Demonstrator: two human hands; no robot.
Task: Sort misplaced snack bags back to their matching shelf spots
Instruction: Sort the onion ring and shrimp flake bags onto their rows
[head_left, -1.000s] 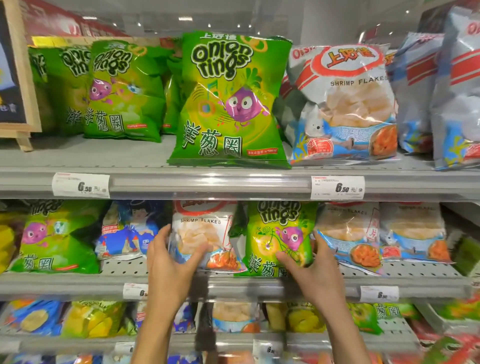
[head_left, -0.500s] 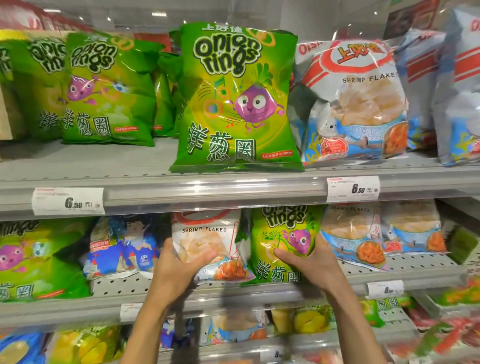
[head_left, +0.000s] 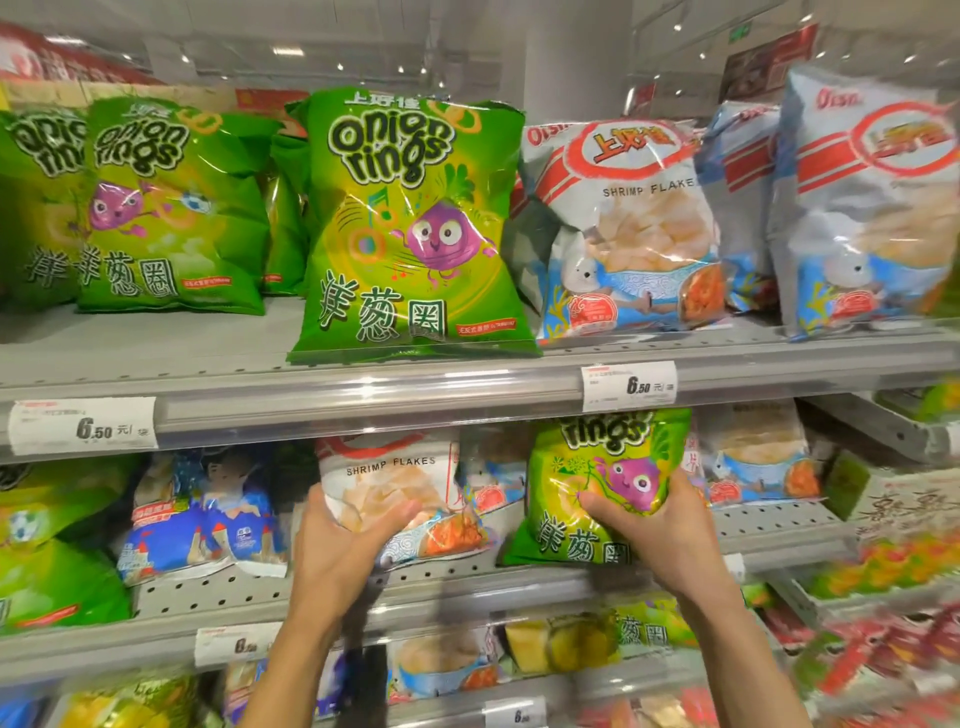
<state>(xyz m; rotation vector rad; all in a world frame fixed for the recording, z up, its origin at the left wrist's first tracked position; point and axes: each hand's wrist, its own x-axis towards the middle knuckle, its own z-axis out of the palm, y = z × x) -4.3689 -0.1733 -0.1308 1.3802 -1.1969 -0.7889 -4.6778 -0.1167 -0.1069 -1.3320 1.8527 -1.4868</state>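
Note:
On the middle shelf (head_left: 467, 587) my left hand (head_left: 343, 551) grips a white shrimp flakes bag (head_left: 395, 488) from its lower left. My right hand (head_left: 654, 535) holds a green onion rings bag (head_left: 597, 483) from its right side. Both bags are lifted a little and tilted, side by side. More shrimp flakes bags (head_left: 753, 457) stand to the right of the green bag. On the top shelf (head_left: 311, 395) large onion rings bags (head_left: 415, 228) fill the left and middle, and large shrimp flakes bags (head_left: 623, 228) fill the right.
A blue bag (head_left: 202, 514) and green onion rings bags (head_left: 47, 540) sit at the middle shelf's left. Price tags (head_left: 83, 426) hang on the shelf rails. A lower shelf (head_left: 467, 660) holds mixed small bags. Colourful packets (head_left: 893, 571) lie at the right.
Both hands have closed tighter on their bags and drawn them forward off the shelf, the green bag shifting right. The camera has tilted up and moved closer.

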